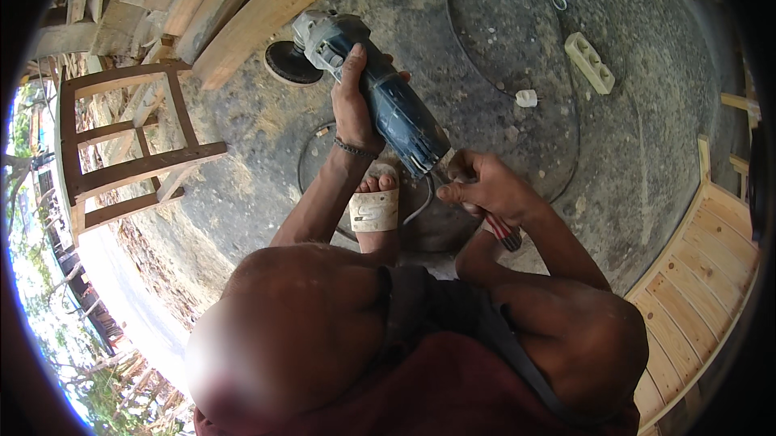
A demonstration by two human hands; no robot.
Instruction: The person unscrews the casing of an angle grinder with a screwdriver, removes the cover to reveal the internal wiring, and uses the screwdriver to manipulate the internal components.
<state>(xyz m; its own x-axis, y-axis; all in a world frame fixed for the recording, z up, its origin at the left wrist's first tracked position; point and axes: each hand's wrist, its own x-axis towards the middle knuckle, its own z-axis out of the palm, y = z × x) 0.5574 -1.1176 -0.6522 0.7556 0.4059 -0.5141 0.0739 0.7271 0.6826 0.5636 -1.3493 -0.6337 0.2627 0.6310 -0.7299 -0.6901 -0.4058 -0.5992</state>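
Observation:
A dark blue angle grinder point(400, 109) with a grey metal head is tilted across the space in front of me. My left hand point(356, 105) is wrapped round its body, thumb on top, just behind the head. A dark round disc point(293, 63) sits at the far left end of the tool. At the grinder's near, rear end, my right hand point(485, 185) is closed, with thumb and forefinger pinched close to the casing. From below that hand sticks a red and black handle point(503, 232), which looks like a screwdriver's; its tip is hidden.
A white plug point(526, 98) on a black cord and a pale multi-socket strip point(590, 63) lie on the stained concrete floor. Wooden frame point(145, 165) stands at left, near stacked boards point(218, 0). A slatted wooden piece point(687, 274) is at right. My sandalled foot point(374, 208) is below the grinder.

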